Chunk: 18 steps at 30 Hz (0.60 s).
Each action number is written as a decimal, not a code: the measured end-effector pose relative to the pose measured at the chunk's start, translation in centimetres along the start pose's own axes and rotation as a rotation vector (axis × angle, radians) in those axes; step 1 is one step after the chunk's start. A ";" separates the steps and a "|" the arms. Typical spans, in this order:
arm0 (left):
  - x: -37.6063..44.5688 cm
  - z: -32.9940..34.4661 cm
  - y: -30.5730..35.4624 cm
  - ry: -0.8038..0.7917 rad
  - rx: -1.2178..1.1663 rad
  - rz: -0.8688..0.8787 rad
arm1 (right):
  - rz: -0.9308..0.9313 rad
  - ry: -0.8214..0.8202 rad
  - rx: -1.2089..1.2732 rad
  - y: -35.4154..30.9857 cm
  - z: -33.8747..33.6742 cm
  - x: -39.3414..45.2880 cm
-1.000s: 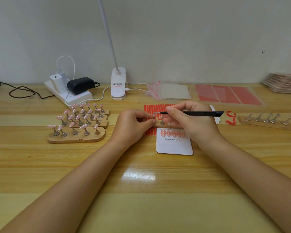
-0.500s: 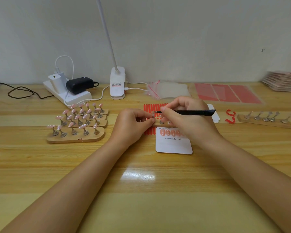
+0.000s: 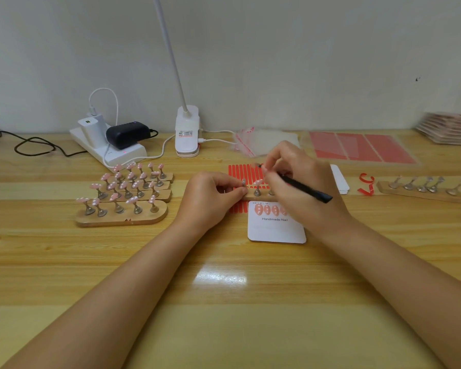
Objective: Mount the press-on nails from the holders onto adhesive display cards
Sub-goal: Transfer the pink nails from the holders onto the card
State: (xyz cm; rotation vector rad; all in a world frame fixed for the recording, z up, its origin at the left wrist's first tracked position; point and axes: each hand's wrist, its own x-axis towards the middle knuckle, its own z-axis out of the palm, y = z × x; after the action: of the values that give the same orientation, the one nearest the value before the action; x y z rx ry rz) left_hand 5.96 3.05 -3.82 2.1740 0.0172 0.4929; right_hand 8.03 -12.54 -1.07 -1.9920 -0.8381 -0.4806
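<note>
Glossy, honey-coloured wood grain covers the surface (image 3: 224, 328) in the head view, with a plain pale wall behind it. The left hand (image 3: 210, 201) curls its fingers and pinches the near end of a narrow wooden holder strip (image 3: 253, 196), where small metal pegs stand upright; one peg carries a pink press-on nail (image 3: 258, 181). The right hand (image 3: 301, 187) has its fingers bent round a slim black tool (image 3: 308, 189), its fingertips drawn together above the strip; whether they also pinch a nail I cannot tell. Just in front of the strip lies a white, round-cornered display card (image 3: 276, 230) printed "Handmade Nail", with a row of oval pink nails already stuck along its top. A red striped adhesive sheet (image 3: 244, 173) lies under the strip. To the left, four rounded wooden holders (image 3: 123, 218) hold rows of pink nails on pegs. To the right lies a wooden holder with bare pegs (image 3: 421, 191).
</note>
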 end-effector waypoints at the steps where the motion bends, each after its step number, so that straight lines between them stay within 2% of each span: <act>1: 0.0 0.0 0.0 0.001 0.000 -0.001 | 0.014 0.035 0.012 0.0 -0.3 0.2; 6: 0.0 0.0 -0.1 -0.012 0.004 -0.008 | 0.100 0.126 0.101 -0.2 -0.9 0.9; 14: -0.2 0.2 -0.1 -0.009 0.136 0.060 | 0.187 0.110 0.260 -0.7 -1.0 0.3; 18: -1.0 -0.3 1.2 0.082 0.086 0.206 | 0.211 0.108 0.295 -0.6 -1.2 -0.2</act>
State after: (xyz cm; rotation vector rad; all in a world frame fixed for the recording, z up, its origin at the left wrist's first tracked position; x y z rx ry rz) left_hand 4.74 2.37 -3.04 2.2500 -0.1444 0.7096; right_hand 7.49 -13.39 -0.24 -1.7414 -0.5869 -0.3189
